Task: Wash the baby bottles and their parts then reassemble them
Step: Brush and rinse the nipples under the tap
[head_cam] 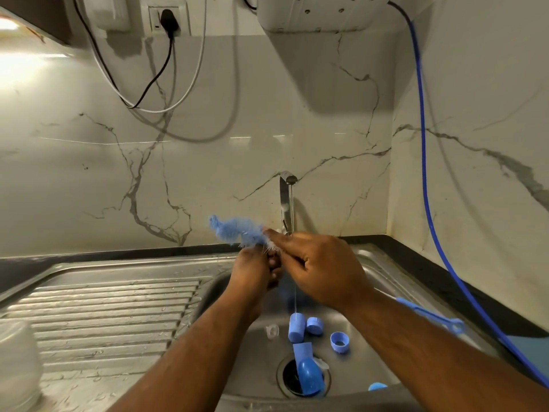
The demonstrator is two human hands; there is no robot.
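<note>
1. Washing is under way, and by my reading nowhere near finished. The faucet [287, 200] runs a thin stream into the sink [371, 269].
2. The parts lie apart on the sink floor: two blue caps [297, 328], a blue ring [339, 342], a clear nipple [271, 331] and a blue bottle [308, 371] lying over the drain [289, 377]. Nothing is reassembled, so rinsing and all the fitting together remain.
3. The bottle brush [234, 230] is held above the sink, its blue bristles pointing up and left from between the hands.
4. The left hand [257, 270] is curled tight just below the bristles and appears to grip the brush. Any small part inside the fist is hidden.
5. The right hand [322, 267] is nearly flat, with its fingers stretched out and their tips touching the bristles. It holds nothing I can make out.
</note>
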